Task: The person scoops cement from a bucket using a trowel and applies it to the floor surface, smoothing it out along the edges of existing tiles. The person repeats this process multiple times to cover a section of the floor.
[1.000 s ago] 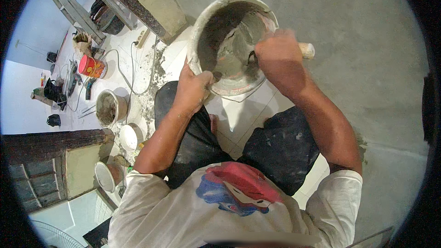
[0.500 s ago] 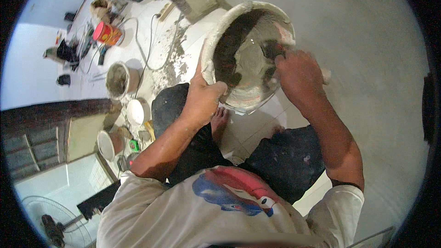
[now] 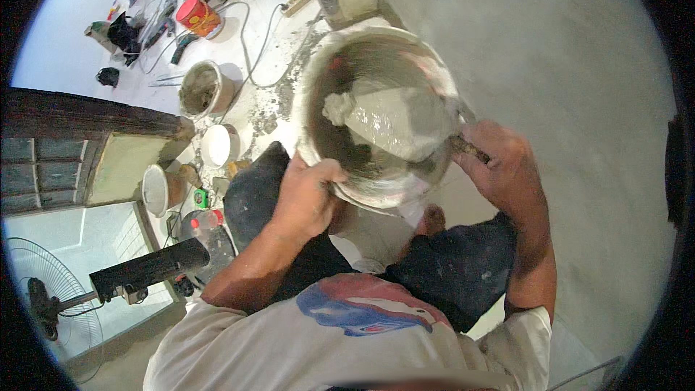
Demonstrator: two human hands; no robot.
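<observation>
In front of me is a round bucket (image 3: 302, 112), tilted so its mouth faces me, its rim and inner wall smeared with grey mortar. My left hand (image 3: 308, 192) grips the near left of its rim, thumb over the edge. On the right, my right hand (image 3: 507, 166) is closed around the handle of a trowel (image 3: 474, 150). A heap of wet mortar (image 3: 394, 119) lies over the trowel's blade at the bucket's mouth and hides most of the blade. Motion blurs the bucket's interior.
A plastered wall (image 3: 557, 101) rises on my right. Leftward on the floor stand a mortar-stained bucket (image 3: 226, 94), a white tub (image 3: 217, 146), a pale bucket (image 3: 154, 188) and a red bucket (image 3: 199, 18). A cable runs to a power strip (image 3: 297, 4). A fan (image 3: 43, 297) stands lower left.
My right hand has come out of the bucket toward the right and nearer me, bringing up mortar on the trowel. The bucket has shifted slightly left and nearer; my left hand still grips its rim.
</observation>
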